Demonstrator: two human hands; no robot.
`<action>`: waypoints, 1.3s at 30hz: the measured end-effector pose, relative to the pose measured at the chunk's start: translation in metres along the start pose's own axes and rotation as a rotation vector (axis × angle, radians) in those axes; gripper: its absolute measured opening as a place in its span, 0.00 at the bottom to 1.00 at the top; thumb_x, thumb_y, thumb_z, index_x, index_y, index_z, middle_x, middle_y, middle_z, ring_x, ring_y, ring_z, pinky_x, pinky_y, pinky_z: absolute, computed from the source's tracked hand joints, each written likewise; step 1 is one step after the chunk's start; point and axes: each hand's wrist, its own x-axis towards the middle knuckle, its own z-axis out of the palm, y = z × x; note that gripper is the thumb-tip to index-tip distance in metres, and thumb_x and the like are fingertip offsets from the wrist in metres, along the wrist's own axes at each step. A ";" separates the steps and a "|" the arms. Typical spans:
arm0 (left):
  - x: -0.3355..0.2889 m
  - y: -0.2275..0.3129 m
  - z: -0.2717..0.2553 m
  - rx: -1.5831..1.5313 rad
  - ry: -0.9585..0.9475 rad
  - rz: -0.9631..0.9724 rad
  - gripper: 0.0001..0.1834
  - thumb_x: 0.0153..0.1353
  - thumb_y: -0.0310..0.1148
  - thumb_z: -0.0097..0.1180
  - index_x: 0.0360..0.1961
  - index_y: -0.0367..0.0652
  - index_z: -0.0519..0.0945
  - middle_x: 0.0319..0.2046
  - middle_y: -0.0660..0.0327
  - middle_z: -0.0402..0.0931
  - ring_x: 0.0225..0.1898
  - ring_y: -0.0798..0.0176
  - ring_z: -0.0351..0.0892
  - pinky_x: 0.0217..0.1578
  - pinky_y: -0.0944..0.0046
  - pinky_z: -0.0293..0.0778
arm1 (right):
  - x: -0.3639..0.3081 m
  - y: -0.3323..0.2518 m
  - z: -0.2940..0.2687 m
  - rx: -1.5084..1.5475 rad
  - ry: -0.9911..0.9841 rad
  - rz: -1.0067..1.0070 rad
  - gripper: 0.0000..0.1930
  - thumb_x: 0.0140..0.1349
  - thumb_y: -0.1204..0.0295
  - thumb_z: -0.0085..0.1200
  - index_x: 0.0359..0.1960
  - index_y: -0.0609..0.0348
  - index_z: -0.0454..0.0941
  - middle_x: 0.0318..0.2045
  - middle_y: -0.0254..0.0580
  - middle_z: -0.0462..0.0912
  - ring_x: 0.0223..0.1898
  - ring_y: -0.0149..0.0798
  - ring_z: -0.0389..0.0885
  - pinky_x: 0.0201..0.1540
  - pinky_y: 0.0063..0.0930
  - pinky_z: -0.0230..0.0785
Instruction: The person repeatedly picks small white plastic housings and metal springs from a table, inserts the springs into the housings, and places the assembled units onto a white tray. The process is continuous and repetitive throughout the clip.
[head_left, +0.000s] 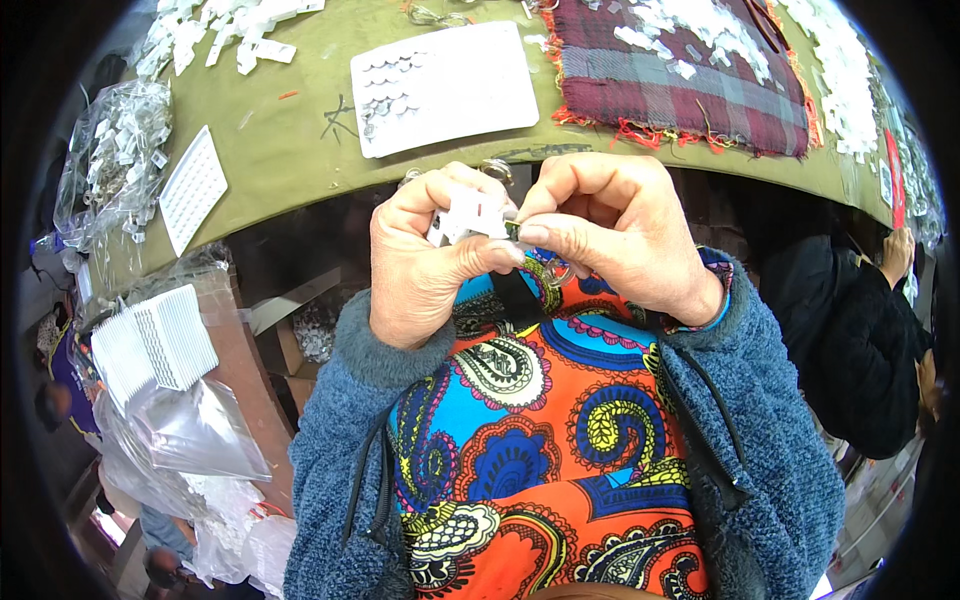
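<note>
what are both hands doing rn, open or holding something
Left hand: closed, holding a white plastic piece.
Right hand: closed, thumb and forefinger pinching a small dark part at the white plastic piece's edge.

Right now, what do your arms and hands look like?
The arms have fuzzy blue-grey fleece sleeves with plush cuffs. A strip of brightly patterned cloth peeks out at the right wrist. The left hand and right hand wear no gloves, and the thumbnails look short.
</note>
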 end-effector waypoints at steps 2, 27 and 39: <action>0.000 0.000 0.000 -0.068 0.036 -0.039 0.16 0.48 0.18 0.71 0.36 0.35 0.77 0.36 0.57 0.79 0.31 0.68 0.80 0.30 0.70 0.79 | 0.001 0.002 0.001 -0.246 0.060 -0.163 0.07 0.60 0.79 0.62 0.38 0.69 0.81 0.26 0.36 0.79 0.26 0.24 0.75 0.27 0.18 0.65; -0.007 -0.003 0.009 0.099 0.046 0.207 0.10 0.61 0.22 0.63 0.41 0.33 0.75 0.38 0.55 0.78 0.30 0.67 0.82 0.27 0.69 0.81 | -0.003 0.030 0.003 -0.406 0.179 -0.388 0.04 0.56 0.84 0.58 0.33 0.65 0.78 0.29 0.34 0.75 0.23 0.21 0.73 0.24 0.18 0.66; -0.011 -0.006 0.014 0.170 0.059 0.308 0.10 0.62 0.23 0.62 0.42 0.33 0.75 0.35 0.56 0.80 0.31 0.66 0.82 0.30 0.69 0.82 | -0.002 0.022 0.004 -0.076 0.147 -0.097 0.04 0.60 0.81 0.59 0.34 0.67 0.77 0.27 0.35 0.80 0.23 0.21 0.76 0.24 0.14 0.67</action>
